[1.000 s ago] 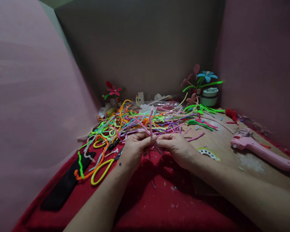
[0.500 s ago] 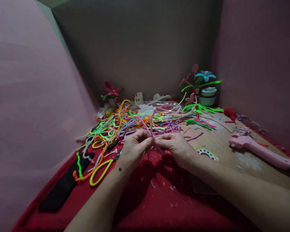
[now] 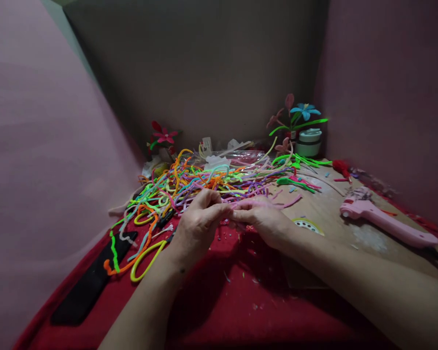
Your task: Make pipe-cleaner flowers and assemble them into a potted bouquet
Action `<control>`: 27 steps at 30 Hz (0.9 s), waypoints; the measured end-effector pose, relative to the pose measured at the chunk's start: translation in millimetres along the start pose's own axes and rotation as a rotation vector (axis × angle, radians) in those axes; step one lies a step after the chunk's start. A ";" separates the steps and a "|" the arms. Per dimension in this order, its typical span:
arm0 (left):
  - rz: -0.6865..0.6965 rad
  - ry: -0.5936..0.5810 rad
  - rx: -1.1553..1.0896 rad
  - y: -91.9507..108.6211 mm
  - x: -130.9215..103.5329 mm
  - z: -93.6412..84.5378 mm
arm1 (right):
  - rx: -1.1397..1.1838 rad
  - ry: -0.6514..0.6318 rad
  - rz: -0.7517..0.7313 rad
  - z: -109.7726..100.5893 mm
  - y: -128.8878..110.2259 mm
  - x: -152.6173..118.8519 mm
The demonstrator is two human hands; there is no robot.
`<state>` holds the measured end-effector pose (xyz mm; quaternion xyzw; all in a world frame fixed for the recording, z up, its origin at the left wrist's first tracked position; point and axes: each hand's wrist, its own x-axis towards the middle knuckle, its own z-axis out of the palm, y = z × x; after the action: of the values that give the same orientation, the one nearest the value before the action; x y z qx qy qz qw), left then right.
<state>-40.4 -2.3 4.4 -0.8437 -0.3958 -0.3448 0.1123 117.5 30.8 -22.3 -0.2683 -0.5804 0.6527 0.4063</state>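
Note:
My left hand (image 3: 203,221) and my right hand (image 3: 261,221) meet at the fingertips above the red cloth (image 3: 219,311). Both pinch a pink pipe cleaner (image 3: 250,201), part of which runs along the top of my right fingers. The held ends are hidden between my thumbs and fingers. Just behind them spreads a tangled heap of coloured pipe cleaners (image 3: 190,180). Scissors with yellow handles (image 3: 146,265) lie beside my left wrist, their blades mostly covered by my hand.
A black flat object (image 3: 80,291) lies at the left. To the right are a white-and-yellow tape roll (image 3: 306,226) and a pink glue gun (image 3: 387,218) on a brown board (image 3: 336,262). Pipe-cleaner flowers (image 3: 305,112) and a pale lidded container (image 3: 309,142) stand at the back.
The pink pipe cleaner stood upright above my fingers; now it lies to the right over my right hand. My left hand has rotated, and the view has shifted slightly.

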 end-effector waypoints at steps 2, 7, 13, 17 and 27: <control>0.012 -0.049 0.027 -0.6 0.9 -3.6 | 0.005 -0.035 -0.001 -0.2 0.7 0.1; 0.033 -0.248 0.156 3.0 0.3 -10.1 | -0.093 -0.049 0.073 0.1 -1.7 1.0; -0.436 -0.320 -0.195 10.0 1.6 -13.8 | -0.395 -0.002 -0.021 3.3 -3.1 -3.3; -0.916 -0.319 -0.877 7.0 6.0 -11.7 | -0.809 0.081 -0.487 4.9 -2.7 -12.4; -0.925 -0.072 -1.191 13.5 6.6 -14.5 | -0.944 0.196 -0.917 3.6 -9.4 -17.4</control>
<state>-34.5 -14.1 20.6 -0.5204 -0.4598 -0.4848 -0.5317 125.8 14.3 -14.6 -0.2013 -0.8197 0.0620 0.5326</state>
